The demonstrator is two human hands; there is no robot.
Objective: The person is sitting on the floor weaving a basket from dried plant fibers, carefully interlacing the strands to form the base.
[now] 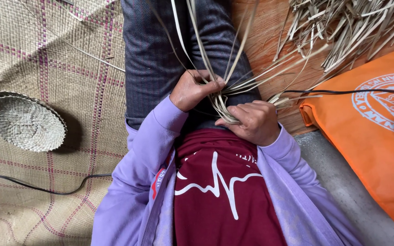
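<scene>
While my lap takes up the near middle of the view, my right hand (251,120) sits just above my maroon shirt (220,191), fingers curled tight around the gathered base of the pale leaf strips (220,102). Just beside it, my left hand (192,89) pinches the same bundle from the other side, thumb pressed to fingertips on a few strips. Both hands touch the strips where they cross; from there the strips fan upward over my dark trouser leg (160,54) and out to the right.

To my left, the woven mat (46,59) lies open, with a small woven tray (23,120) well apart from my arm and a black cable (46,189) near its lower edge. To my right, an orange bag (370,136) crowds close to my elbow. Farther off, a loose pile of strips (347,27) lies on the wooden floor (265,41) at the top right edge.
</scene>
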